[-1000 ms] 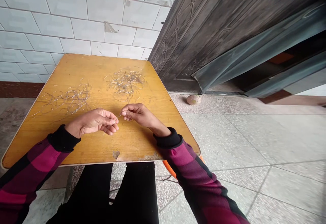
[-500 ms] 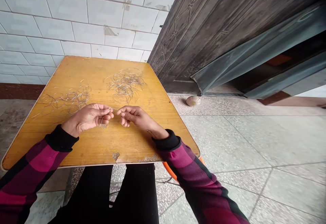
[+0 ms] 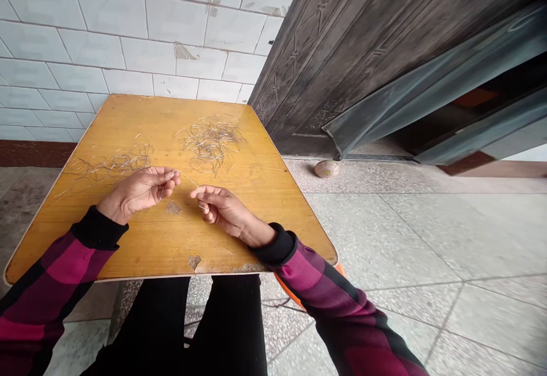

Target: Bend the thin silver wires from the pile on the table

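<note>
Wire strand (image 3: 188, 179) runs in a thin, bright line from the left hand (image 3: 139, 189) toward the right hand (image 3: 220, 209), above the counter (image 3: 128, 239). It looks very light and springy: fine enough to kink or slip from dry skin, yet stiff enough to hold a curve by itself. The surest hold would be close to an end, pressed between thumb and forefinger, where a long free length cannot whip about.

The left hand's fingers (image 3: 168, 178) are drawn together, nearly closed, with the thumb against the forefinger pinching the strand and a short tail dropping below them. The right hand's fingers (image 3: 204, 192) are loosely curled and slightly parted, their tips at the strand's far end. A glint of wire shows beside them, but whether they grip it cannot be told.

Two tangled heaps of similar wire lie on the counter: the left heap (image 3: 113, 165) just beyond the left hand, and the far heap (image 3: 211, 142) ahead of the hands. A worn patch (image 3: 173, 208) marks the wood between the hands. A dark metal door (image 3: 342, 62) stands to the right, a tiled wall (image 3: 128, 34) rises behind the counter, and a small ball (image 3: 326, 168) sits on the floor (image 3: 427, 233).
</note>
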Demonstrator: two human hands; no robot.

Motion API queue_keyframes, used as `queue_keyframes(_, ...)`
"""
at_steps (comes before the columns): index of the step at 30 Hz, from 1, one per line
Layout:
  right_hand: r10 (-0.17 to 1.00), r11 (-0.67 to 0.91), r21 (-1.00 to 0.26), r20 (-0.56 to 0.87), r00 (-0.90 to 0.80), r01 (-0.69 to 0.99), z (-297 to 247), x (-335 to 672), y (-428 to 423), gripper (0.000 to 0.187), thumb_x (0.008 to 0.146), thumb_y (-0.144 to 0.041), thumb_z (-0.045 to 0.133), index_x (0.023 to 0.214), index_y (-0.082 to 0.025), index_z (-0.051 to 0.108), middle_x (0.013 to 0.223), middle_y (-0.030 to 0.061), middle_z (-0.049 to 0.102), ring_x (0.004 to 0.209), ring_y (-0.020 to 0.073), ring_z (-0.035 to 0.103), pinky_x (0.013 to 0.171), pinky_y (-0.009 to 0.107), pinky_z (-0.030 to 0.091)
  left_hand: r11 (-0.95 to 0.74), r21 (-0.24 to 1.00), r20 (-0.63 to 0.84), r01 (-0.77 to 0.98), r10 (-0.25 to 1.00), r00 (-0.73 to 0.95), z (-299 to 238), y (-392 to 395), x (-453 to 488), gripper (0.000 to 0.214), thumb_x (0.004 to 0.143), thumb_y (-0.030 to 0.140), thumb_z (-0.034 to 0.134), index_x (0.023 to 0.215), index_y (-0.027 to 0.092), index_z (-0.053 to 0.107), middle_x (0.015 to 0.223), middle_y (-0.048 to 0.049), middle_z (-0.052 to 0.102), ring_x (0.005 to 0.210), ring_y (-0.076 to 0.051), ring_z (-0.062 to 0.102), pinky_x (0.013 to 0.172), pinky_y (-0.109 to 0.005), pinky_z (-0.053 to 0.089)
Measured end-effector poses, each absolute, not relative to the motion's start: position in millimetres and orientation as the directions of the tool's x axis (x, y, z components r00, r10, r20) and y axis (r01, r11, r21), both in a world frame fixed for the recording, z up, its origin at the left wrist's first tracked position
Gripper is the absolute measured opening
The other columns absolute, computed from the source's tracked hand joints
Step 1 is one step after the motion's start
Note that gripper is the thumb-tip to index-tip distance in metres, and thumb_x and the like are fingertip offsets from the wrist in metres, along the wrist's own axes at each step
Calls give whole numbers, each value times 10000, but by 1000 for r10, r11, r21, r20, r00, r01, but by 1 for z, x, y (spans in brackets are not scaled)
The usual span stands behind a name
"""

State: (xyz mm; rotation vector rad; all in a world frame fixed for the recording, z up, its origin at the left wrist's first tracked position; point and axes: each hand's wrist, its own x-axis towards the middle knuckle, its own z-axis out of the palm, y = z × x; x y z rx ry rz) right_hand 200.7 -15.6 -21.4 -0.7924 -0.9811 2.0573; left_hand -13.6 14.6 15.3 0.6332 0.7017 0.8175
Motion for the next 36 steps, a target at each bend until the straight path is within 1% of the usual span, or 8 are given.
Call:
queue_keyframes(4, 813, -507, -740, -241, -530, -441, -23, 200, -16, 75, 815, -171, 694, 884, -147, 676, 766, -4, 693, 685, 62, 655, 645, 164, 534, 547, 721, -349, -426, 817, 460, 21, 14, -15, 285, 884, -76, 465, 733, 38, 678, 653, -66, 669, 481, -70, 630, 473, -112, 529)
queue_keyframes(9, 823, -540, -614, -244, -513, -575, -21, 198, -16, 77, 899, -165, 578, 843, -171, 631, 903, 14, 733, 881, 108, 693, 908, 314, 537, 554, 720, -369, -417, 815, 447, 24, 13, -13, 349, 901, -81, 404, 713, 34, 675, 634, -75, 665, 458, -71, 624, 457, -113, 526)
queue_keyframes(15, 843, -491, -669, -200, -500, -559, -23, 200, -15, 135, 918, -183, 553, 836, -164, 660, 494, -80, 528, 457, 57, 508, 735, 278, 566, 544, 719, -362, -433, 825, 434, 22, 18, -20, 323, 893, -81, 435, 707, 59, 659, 632, -55, 660, 459, -62, 624, 472, -101, 526)
queue_keyframes(19, 895, -335, -818, -121, -430, -467, -24, 200, -14, 207, 925, -321, 588, 876, -147, 688, 571, -33, 603, 524, 68, 561, 674, 225, 540, 540, 733, -338, -414, 817, 467, 21, 23, -27, 283, 881, -78, 463, 739, 58, 667, 657, -58, 672, 480, -63, 628, 485, -105, 530)
queue_keyframes(23, 903, -395, -750, -211, -373, -531, -20, 203, -8, 139, 928, -252, 580, 916, -148, 672, 741, 5, 673, 667, 81, 638, 699, 224, 550, 547, 748, -338, -375, 801, 495, 20, 22, -26, 248, 870, -70, 499, 740, 49, 673, 661, -63, 676, 485, -68, 631, 468, -109, 526)
queue_keyframes(27, 894, -418, -710, -213, -393, -566, -18, 210, -1, 119, 923, -215, 560, 945, -163, 664, 499, -87, 436, 432, 55, 409, 429, 165, 388, 544, 753, -342, -370, 805, 485, 22, 21, -23, 245, 872, -66, 507, 723, 49, 663, 641, -53, 662, 471, -65, 626, 454, -104, 520)
queue_keyframes(31, 913, -269, -870, -94, -396, -413, -23, 213, -2, 199, 887, -332, 611, 983, -176, 686, 457, -108, 335, 402, 61, 273, 393, 191, 269, 544, 740, -358, -396, 817, 452, 25, 22, -25, 264, 885, -65, 483, 714, 63, 640, 624, -41, 648, 453, -58, 616, 450, -93, 515)
queue_keyframes(36, 908, 208, -978, 185, -377, 23, -31, 210, -13, 390, 950, -367, 496, 1291, -212, 602, 513, -83, 434, 456, 85, 402, 530, 244, 404, 568, 697, -403, -438, 815, 417, 29, 28, -34, 348, 896, -88, 371, 728, 71, 631, 609, -35, 639, 441, -51, 610, 444, -80, 512)
